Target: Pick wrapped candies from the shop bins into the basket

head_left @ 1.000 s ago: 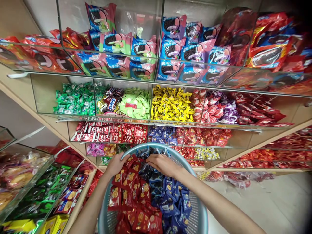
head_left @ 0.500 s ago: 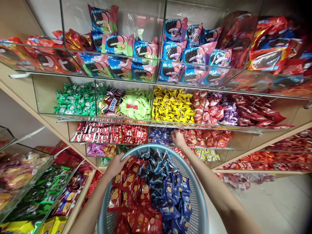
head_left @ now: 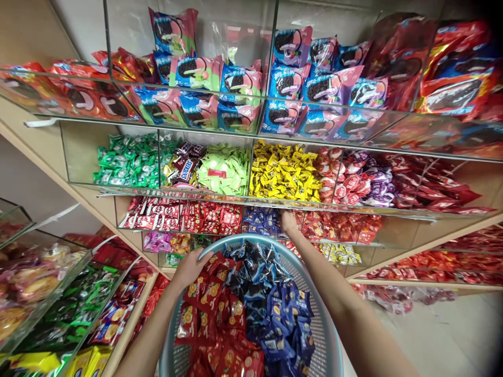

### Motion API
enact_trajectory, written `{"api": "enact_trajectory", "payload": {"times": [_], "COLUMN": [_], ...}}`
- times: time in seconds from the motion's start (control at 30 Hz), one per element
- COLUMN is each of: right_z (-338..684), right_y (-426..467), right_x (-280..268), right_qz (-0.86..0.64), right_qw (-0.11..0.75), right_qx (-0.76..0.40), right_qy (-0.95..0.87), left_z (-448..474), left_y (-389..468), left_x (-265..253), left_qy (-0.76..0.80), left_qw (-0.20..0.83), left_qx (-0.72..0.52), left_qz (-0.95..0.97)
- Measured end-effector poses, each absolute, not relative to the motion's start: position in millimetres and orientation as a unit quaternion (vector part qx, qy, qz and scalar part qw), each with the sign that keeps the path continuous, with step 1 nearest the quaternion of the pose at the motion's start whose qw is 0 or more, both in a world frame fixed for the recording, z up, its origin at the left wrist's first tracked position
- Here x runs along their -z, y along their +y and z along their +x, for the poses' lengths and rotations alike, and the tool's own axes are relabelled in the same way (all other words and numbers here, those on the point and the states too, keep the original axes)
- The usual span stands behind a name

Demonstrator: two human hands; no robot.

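Note:
My left hand point(head_left: 193, 268) grips the left rim of a blue-green plastic basket point(head_left: 328, 335), thumb over the edge. Inside lie red packets with orange slices point(head_left: 206, 293) on the left, dark blue-black wrapped pieces point(head_left: 257, 264) at the back and blue packets point(head_left: 279, 324) on the right. Beyond the basket, my right hand point(head_left: 288, 222) reaches into a lower shelf compartment, at the right side of similar blue packets point(head_left: 259, 221). Its fingers look curled and are partly hidden by the shelf edge above; whatever they hold does not show.
Glass-fronted shelves point(head_left: 204, 195) hold yellow sweets point(head_left: 285, 173), green sweets point(head_left: 128, 159) and Oreo packs point(head_left: 196, 73). Red packets point(head_left: 214, 215) flank the blue ones. A side rack point(head_left: 92, 256) stands at left; pale floor point(head_left: 444, 335) shows at lower right.
The view has shifted slightly, so the shelves sit a little further right. My right hand has gone slightly deeper under the shelf edge. My left hand keeps its grip on the basket.

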State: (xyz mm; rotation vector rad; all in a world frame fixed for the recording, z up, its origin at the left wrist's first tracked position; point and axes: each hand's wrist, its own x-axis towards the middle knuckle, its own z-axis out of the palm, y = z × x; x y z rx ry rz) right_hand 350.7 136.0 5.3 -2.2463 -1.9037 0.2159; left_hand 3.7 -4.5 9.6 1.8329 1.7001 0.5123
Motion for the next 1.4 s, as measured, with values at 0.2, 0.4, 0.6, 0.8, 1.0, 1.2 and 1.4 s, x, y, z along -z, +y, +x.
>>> {"api": "enact_trajectory", "payload": {"times": [0.2,0.4,0.6,0.8,1.0,1.2,1.4], "right_z": [355,351,351,354,363,354,318], "right_y": [132,131,137,127,97,31,-29], "right_x": [-2,4,7,-10,-44,-67,-89], "right_qz": [-0.736,-0.736,-0.742,-0.725,-0.688,-0.592,-0.483], "right_qw": [0.104,0.099,0.068,0.134,0.267,0.372,0.373], "right_qx": [-0.081,-0.099,-0.139,-0.139,-0.136,-0.271,-0.38], "right_qy": [-0.665,-0.662,-0.652,-0.661,-0.661,-0.662,-0.695], "left_z": [4,3,3,3,3,3,3], "left_y": [-5,-4,-4,-3,-3,-2,-2], "left_x": [-7,-4,-6,-9,-10,-10,-9], "left_qy": [0.632,0.627,0.626,0.629,0.632,0.629,0.626], "left_qw": [0.295,0.297,0.294,0.299,0.31,0.307,0.303], "left_qx": [-0.199,-0.203,-0.202,-0.196,-0.186,-0.192,-0.197], "left_qz": [0.688,0.691,0.693,0.69,0.686,0.688,0.691]}}
